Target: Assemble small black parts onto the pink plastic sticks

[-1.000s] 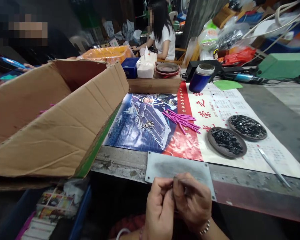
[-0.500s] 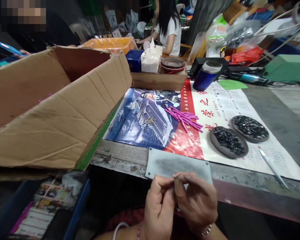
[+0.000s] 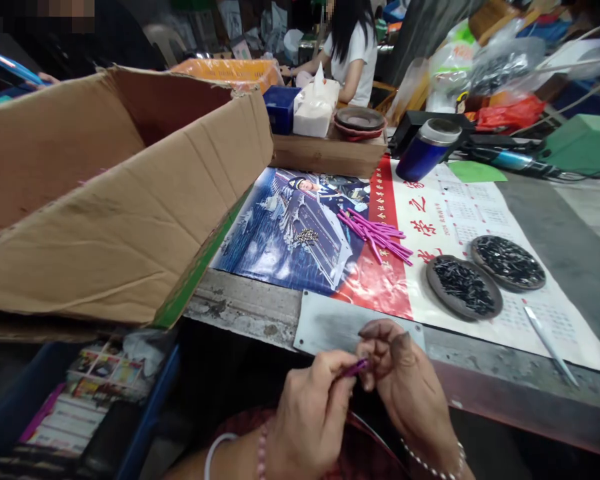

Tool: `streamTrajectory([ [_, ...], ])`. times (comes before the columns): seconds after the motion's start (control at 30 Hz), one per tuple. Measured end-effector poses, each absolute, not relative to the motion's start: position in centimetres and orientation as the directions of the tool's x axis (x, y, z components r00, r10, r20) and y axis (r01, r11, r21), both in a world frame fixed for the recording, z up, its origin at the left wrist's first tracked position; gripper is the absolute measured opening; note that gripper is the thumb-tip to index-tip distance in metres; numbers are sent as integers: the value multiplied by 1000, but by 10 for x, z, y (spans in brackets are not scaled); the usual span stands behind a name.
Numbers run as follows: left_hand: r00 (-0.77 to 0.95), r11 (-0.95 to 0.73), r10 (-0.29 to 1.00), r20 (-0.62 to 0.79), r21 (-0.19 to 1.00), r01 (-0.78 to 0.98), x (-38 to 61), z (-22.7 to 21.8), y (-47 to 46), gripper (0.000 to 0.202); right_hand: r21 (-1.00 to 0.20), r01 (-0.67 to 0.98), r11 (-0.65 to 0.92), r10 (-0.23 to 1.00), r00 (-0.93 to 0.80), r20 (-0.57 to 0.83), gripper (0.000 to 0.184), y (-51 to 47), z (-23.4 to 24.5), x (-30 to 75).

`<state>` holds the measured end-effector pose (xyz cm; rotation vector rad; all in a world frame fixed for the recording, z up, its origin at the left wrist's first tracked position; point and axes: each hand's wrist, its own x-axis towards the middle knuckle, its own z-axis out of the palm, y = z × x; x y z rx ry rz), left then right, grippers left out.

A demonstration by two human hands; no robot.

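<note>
My left hand [image 3: 307, 417] and my right hand [image 3: 397, 373] meet just below the table's front edge, over my lap. Both pinch a short magenta tube [image 3: 356, 367] between their fingertips; the right fingertips are dark with grime. Beyond them a grey metal plate [image 3: 330, 327] lies on the table edge. Farther off, a loose pile of magenta tubes [image 3: 377, 237] rests on a printed poster [image 3: 300, 233]. A small heap of tiny silver parts [image 3: 307, 235] lies left of the tubes. Two round dishes of small black parts [image 3: 464, 287] [image 3: 507, 262] sit to the right.
A big open cardboard box [image 3: 115, 200] fills the left. At the back stand a blue tumbler [image 3: 425, 150], a tissue pack [image 3: 314, 110], a wooden tray [image 3: 327, 157] and an orange crate [image 3: 227, 72]. A white pen [image 3: 550, 345] lies at right. A person in white sits beyond.
My hands have parted slightly, and the magenta tube now shows between the fingertips. The view has shifted a little to the left and down.
</note>
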<state>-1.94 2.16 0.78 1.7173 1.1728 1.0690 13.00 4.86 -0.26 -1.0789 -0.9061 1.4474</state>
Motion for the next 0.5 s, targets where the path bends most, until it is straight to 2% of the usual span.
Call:
streamTrajectory([
  [0.07,232,-330,939,252,850,410,-28,13,23,25,-951,-272,-150,988,-87,-131,41,46,-1,136],
  [0.23,276,-417,907,317,763,494,-40,12,20,22,-998,68,-1,983,-182,-13,25,39,6,137],
  [0.37,271,-420,907,322,731,537,-43,11,16,19,-943,290,166,975,-190,113,19,41,11,128],
  [0.5,267,-405,914,306,736,543,-47,12,14,16,-865,411,288,954,-203,222,18,40,7,124],
])
